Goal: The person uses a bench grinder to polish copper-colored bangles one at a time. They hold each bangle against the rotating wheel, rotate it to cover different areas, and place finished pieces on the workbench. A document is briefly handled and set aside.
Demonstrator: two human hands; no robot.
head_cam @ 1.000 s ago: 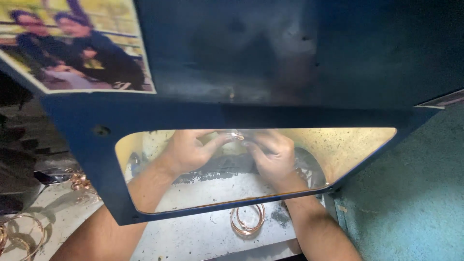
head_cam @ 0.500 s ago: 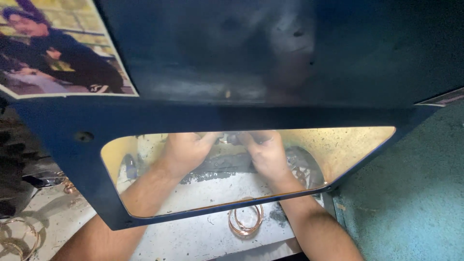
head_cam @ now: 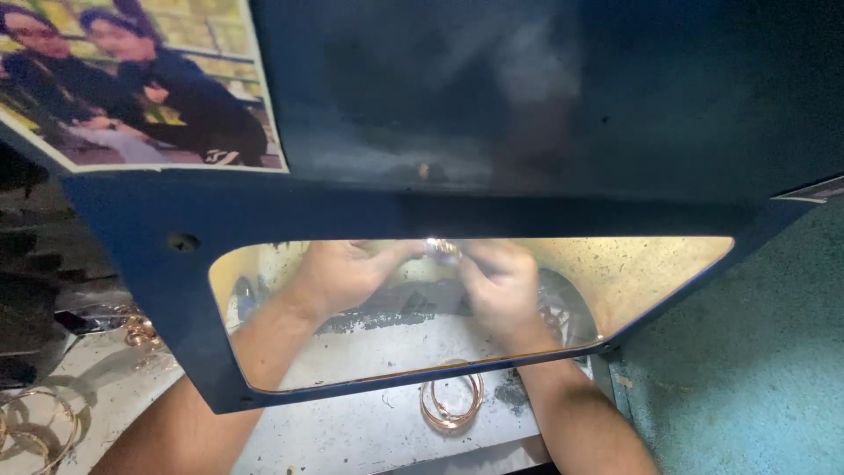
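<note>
Both my hands reach through the wide opening of a dark blue metal box (head_cam: 527,132), into its lit yellowish inside. My left hand (head_cam: 338,274) and my right hand (head_cam: 499,283) meet at the top of the opening and pinch a small shiny metal ring (head_cam: 442,250) between their fingertips. The upper part of the ring and my fingertips are partly hidden by the box's front edge. A small stack of copper-coloured bangles (head_cam: 452,401) lies on the grey surface below my hands, just outside the opening.
A printed photo of two people (head_cam: 132,84) is stuck on the box's top left. More copper bangles (head_cam: 40,427) and small metal pieces (head_cam: 136,330) lie on the bench at the left. A teal wall (head_cam: 756,369) stands at the right.
The view has shifted slightly. My hands have stayed together inside the opening, working the small ring; its shine now shows between my fingertips.
</note>
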